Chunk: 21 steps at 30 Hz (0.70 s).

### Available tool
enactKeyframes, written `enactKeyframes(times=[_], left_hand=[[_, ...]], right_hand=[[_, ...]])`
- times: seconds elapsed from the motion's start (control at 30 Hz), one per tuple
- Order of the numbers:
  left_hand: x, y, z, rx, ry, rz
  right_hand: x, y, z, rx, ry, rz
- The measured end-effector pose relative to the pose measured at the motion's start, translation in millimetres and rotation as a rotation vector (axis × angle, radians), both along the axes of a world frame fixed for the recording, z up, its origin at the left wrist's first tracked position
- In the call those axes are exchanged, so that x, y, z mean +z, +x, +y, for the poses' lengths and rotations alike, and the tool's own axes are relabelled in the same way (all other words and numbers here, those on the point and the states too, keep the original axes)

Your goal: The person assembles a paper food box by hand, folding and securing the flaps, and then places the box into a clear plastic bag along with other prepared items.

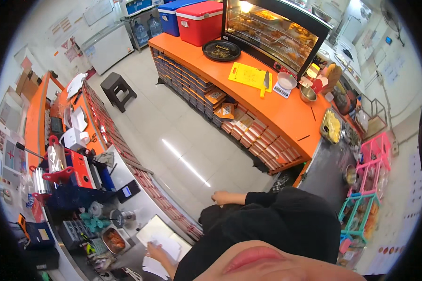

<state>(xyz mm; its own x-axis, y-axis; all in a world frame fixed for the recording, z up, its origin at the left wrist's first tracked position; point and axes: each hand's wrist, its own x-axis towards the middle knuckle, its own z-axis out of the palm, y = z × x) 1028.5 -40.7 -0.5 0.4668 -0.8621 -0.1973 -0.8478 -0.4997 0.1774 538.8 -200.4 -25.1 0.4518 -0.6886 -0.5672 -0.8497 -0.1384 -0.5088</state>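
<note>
Your left hand [159,256] touches white sheets [171,246] over an open notebook [154,226], lower left; your right hand [222,198] is lower centre; finger closure unclear. Likely paper-handling, calling next for a secure pinch.

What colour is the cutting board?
The cutting board is yellow; the head view shows it best.

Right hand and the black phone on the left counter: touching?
Apart. The head view shows it: the right hand is well to the right of the phone, with pale floor visible between them.
</note>
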Motion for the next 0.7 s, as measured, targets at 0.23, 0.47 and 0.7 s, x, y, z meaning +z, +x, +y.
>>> enactKeyframes(times=[0.23, 0.47, 0.7], left_hand=[[10.0, 51.1, -0.3, -0.08, 0.246, -0.026], [137.4, -7.5, -31.3, -0.103, -0.177, -0.214], [284.9, -304.2, -44.4, -0.172, -1.179, -0.256]], right_hand=[[-2.7, -43.1, 23.5, 0.325, 0.169, -0.014], [51.6, -130.8, 57.2, -0.178, 0.222, -0.299], [258.1, -69.8, 74.7, -0.355, 0.215, -1.043]])
